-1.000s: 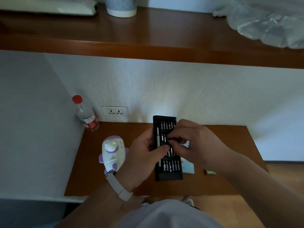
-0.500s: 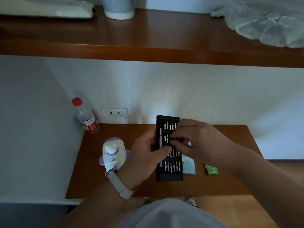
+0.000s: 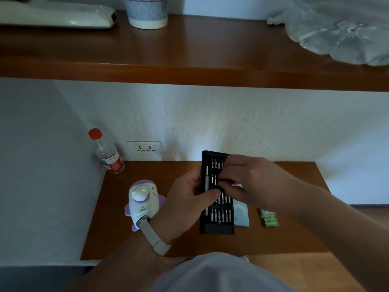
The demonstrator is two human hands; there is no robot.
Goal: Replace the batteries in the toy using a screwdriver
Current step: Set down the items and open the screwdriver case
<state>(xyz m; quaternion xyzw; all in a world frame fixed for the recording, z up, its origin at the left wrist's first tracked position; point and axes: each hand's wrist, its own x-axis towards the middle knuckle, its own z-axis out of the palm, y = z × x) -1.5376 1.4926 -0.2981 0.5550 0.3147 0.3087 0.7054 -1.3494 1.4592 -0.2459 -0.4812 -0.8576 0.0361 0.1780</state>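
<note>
Left hand (image 3: 187,199) grips black bit case (image 3: 216,225), right hand (image 3: 250,182) pinches a bit (image 3: 223,180) in its middle row, toy (image 3: 143,201) just left on desk (image 3: 290,232).

Home nook: wooden desk (image 3: 147,171), wall socket (image 3: 144,147)

— Along the top of the frame?
— Wooden shelf (image 3: 189,60); on it, a long white object (image 3: 56,16) at upper left, a blue-and-white cup (image 3: 147,13) just beside, crumpled clear plastic (image 3: 341,32) at upper right.
— Lower down?
— Brown table (image 3: 164,171). Clear bottle (image 3: 107,153), red cap, upright at the far left corner, left of centre. White double socket (image 3: 144,147) on the wall, right of the bottle.
</note>
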